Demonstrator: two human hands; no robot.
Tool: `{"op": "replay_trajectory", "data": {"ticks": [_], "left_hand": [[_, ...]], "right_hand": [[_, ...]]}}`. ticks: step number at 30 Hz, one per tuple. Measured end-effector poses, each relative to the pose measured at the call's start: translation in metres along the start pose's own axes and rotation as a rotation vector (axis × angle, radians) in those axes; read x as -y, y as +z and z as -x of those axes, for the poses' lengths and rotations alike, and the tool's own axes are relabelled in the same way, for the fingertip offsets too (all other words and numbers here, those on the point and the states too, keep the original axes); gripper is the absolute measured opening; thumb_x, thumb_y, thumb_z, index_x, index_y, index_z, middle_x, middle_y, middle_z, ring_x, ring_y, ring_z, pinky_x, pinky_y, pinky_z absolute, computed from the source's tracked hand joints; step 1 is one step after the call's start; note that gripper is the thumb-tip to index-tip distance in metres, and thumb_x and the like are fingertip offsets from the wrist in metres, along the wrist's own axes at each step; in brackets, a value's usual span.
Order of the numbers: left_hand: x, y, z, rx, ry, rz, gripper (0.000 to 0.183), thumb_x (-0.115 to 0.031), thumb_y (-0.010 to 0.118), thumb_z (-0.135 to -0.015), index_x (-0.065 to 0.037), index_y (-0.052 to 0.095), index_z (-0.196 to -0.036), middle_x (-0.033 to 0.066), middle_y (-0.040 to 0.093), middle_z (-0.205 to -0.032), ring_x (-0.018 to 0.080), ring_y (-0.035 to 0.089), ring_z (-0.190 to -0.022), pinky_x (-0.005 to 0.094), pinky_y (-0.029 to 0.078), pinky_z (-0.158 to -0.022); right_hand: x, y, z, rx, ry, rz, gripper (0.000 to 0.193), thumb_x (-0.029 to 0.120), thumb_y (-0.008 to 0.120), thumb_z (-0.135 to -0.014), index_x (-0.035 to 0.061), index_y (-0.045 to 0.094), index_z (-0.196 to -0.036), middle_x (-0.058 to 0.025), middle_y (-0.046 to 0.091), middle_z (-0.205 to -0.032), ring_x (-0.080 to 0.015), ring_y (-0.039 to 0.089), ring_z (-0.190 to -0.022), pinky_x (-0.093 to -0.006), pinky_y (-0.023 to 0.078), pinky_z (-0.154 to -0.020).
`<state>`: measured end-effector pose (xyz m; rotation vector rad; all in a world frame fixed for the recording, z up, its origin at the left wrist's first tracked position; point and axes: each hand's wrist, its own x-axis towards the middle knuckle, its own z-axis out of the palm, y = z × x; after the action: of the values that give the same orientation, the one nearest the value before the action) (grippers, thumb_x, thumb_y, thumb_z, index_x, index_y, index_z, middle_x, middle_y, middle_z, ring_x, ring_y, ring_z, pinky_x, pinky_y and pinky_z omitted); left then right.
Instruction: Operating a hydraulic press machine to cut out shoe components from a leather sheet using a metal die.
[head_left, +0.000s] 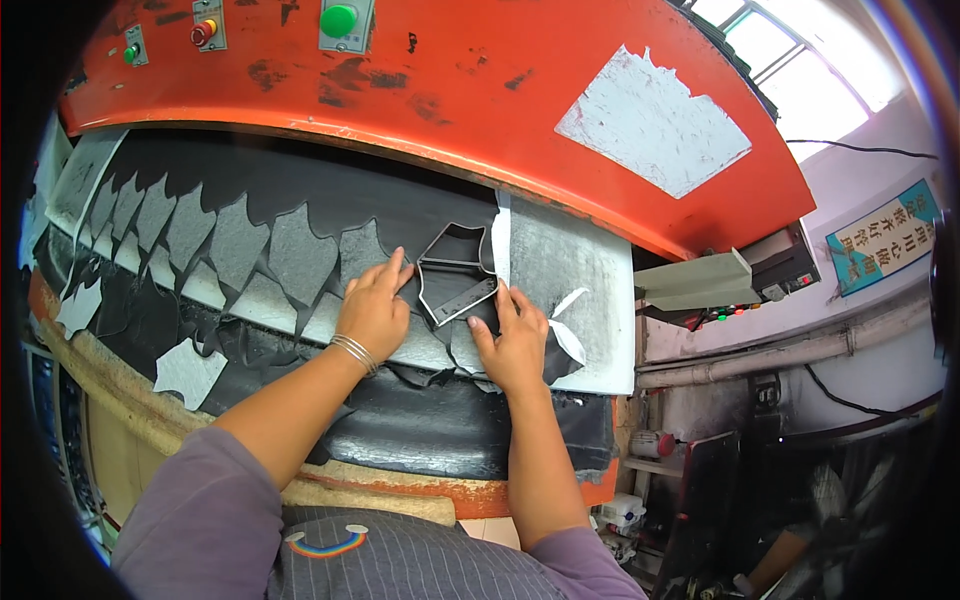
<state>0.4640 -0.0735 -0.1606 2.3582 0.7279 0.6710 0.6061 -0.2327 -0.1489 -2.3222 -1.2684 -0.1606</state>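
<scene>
A metal cutting die (458,265), an angular outline with a crossbar, lies on a black sheet (350,165) with a row of cut-out gaps. My left hand (378,308) is at the die's left side, fingers stretched, fingertips at or beside its edge; exact contact is hard to tell. On the right, my right hand (516,340) holds the die's lower right corner, index finger along the side and thumb below the edge. Grey shapes (303,254) show through the gaps to the left of the die.
Above the work surface spans an orange press beam (440,90) with a green button (338,20) and a red one (204,32). The pale cutting board (600,290) shows at right. Cut scraps (190,372) hang over the front edge. A control box (785,268) stands right.
</scene>
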Motion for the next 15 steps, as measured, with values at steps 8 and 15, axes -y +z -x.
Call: {"op": "replay_trajectory", "data": {"ticks": [8, 15], "left_hand": [[0.0024, 0.0022, -0.0009, -0.028, -0.008, 0.014, 0.059, -0.004, 0.047, -0.077, 0.007, 0.04, -0.135, 0.0098, 0.063, -0.118, 0.0264, 0.051, -0.113, 0.039, 0.038, -0.096], [0.0016, -0.0002, -0.0046, 0.006, -0.013, -0.001, 0.061, -0.004, 0.049, -0.076, 0.007, 0.039, -0.135, 0.0096, 0.062, -0.119, 0.026, 0.051, -0.114, 0.0387, 0.037, -0.096]], "right_hand": [[0.0016, -0.0009, -0.003, 0.022, -0.006, 0.045, 0.061, 0.035, 0.063, -0.084, 0.0012, 0.047, -0.133, -0.0211, 0.061, -0.114, -0.0325, 0.047, -0.121, -0.0461, 0.029, -0.102], [0.0012, 0.003, -0.0042, -0.001, -0.02, 0.06, 0.061, 0.037, 0.061, -0.086, 0.0032, 0.045, -0.135, -0.0237, 0.058, -0.118, -0.0335, 0.046, -0.122, -0.0459, 0.029, -0.103]]}}
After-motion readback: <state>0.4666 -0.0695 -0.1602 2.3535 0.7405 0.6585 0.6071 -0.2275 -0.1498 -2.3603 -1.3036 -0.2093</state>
